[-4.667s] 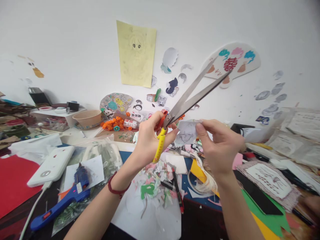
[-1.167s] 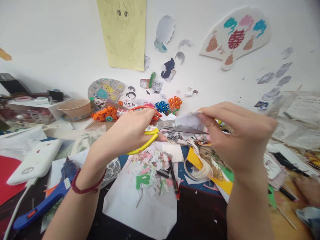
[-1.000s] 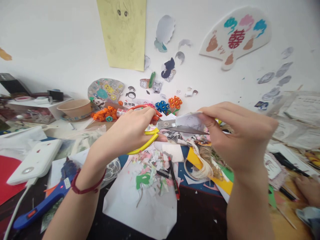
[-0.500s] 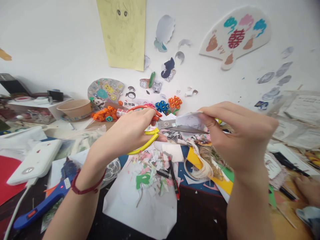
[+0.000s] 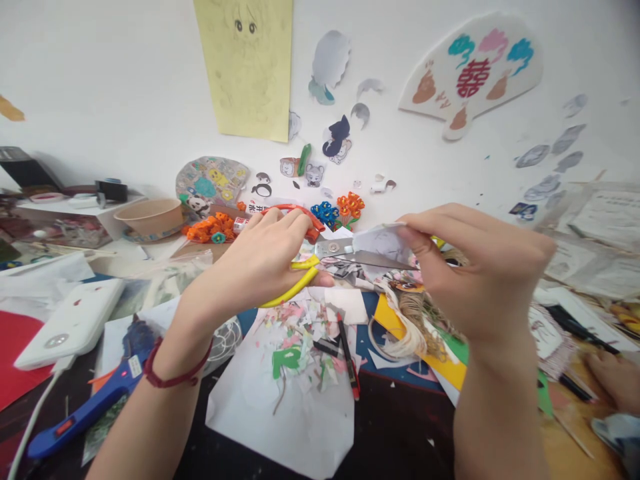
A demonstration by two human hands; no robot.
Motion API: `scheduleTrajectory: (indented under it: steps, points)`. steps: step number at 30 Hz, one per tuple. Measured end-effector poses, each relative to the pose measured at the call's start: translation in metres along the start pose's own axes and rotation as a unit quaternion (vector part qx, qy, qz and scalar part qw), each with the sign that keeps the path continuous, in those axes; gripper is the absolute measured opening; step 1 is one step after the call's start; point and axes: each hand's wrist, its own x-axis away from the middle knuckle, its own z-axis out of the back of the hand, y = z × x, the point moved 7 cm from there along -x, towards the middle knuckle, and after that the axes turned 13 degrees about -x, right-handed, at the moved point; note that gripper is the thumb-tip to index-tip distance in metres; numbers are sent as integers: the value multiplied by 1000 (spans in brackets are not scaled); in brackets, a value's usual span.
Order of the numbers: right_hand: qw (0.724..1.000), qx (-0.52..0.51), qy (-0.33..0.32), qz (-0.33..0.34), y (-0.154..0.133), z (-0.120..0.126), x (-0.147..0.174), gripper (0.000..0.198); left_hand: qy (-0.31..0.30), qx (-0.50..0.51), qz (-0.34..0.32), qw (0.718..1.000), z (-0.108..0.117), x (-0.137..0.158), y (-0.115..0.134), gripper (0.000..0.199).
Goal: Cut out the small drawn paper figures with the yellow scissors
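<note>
My left hand [image 5: 273, 250] is closed around scissors [image 5: 333, 247] with one red-orange handle loop and one yellow one. Their blades point right, and the upper blade passes behind a small piece of white paper [image 5: 381, 241] that carries faint grey lines. The paper's right end is pinched between thumb and fingers of my right hand [image 5: 450, 257]. Part of the paper is covered by that hand. Below the scissors, small coloured paper scraps [image 5: 300, 333] lie on a white sheet [image 5: 280, 427], with a green paper piece [image 5: 286, 361] among them.
A blue glue gun [image 5: 90, 407] and a corded white power strip [image 5: 70, 323] lie at the left. Twine [image 5: 417, 327] and yellow card [image 5: 450, 370] sit below my right hand. A black-and-red pen [image 5: 349, 357] crosses the scraps. Another person's hand [image 5: 613, 380] rests at far right.
The scissors' handle loops have come closer together as my left hand closes, and the blades have narrowed at the paper. My right hand stays nearly in place.
</note>
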Motion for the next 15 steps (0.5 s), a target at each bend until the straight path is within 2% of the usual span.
scheduleTrajectory:
  steps: [9,15]
  points:
    - [1000,-7,3,-3,0,0,0,18,6,28,-21,999,3,0,4,24]
    - [1000,-6,3,-5,1,1,0,17,4,29,-25,999,3,-1,4,23]
